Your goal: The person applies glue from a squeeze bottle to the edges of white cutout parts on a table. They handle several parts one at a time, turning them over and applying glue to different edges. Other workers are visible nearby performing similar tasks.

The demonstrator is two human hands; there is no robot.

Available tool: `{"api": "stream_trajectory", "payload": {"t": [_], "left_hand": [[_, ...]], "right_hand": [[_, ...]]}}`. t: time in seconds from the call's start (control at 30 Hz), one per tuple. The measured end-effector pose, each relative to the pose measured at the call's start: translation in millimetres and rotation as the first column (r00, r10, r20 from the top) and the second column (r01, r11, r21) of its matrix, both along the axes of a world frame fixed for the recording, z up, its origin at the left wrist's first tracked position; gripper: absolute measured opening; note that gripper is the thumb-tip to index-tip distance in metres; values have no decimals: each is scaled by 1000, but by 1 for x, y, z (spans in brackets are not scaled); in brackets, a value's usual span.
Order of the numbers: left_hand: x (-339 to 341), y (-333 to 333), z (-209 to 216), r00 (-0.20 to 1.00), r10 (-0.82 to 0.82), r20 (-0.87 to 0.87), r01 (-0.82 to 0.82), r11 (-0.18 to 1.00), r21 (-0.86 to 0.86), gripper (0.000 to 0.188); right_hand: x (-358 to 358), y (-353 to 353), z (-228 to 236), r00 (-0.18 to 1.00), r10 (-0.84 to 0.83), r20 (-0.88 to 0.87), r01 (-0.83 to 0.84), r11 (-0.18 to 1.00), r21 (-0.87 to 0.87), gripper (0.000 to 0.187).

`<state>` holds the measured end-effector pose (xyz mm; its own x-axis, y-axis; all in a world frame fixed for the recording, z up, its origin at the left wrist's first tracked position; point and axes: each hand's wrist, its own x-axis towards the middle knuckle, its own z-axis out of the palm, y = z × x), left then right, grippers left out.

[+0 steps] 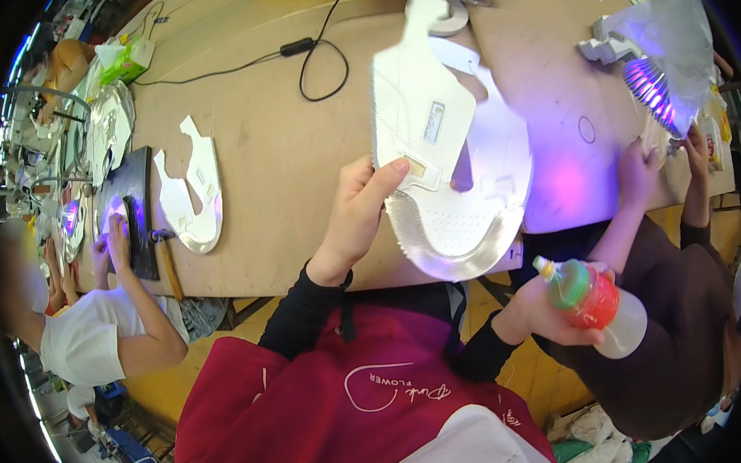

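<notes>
A white, U-shaped shoe upper [440, 210] with a perforated toe and a shiny silvery edge is held up above the table's near edge. My left hand [362, 199] pinches its left side, the thumb lying on the front by a small tan patch. In my right hand [544, 310], off to the right and lower, is a squeeze bottle [623, 328] with a translucent body, a red band, a green cap and a pale nozzle. The bottle lies tilted, its nozzle toward the upper left, apart from the upper.
Another white shoe upper [204, 179] rests on the tan table [250, 114] to the left, near a dark board [138, 209] and a hammer [169, 266]. A black cable [321, 67] loops across the far side. Co-workers sit at both sides, the right one handling stacked uppers [650, 92].
</notes>
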<state>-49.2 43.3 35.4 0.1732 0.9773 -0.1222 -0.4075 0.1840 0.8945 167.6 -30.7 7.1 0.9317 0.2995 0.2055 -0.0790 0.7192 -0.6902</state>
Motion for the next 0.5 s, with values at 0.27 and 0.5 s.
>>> {"api": "stream_trajectory", "payload": {"t": [0.27,0.5], "left_hand": [[25,11,-8,993,-94,-78,91,995,-32,28],[29,-14,-36,975,-223,-5,212,936,-280,27]], "right_hand": [[-2,-3,3,991,123,50,-131,974,186,87],[-17,10,-39,949,259,179,-206,941,-269,81]]}}
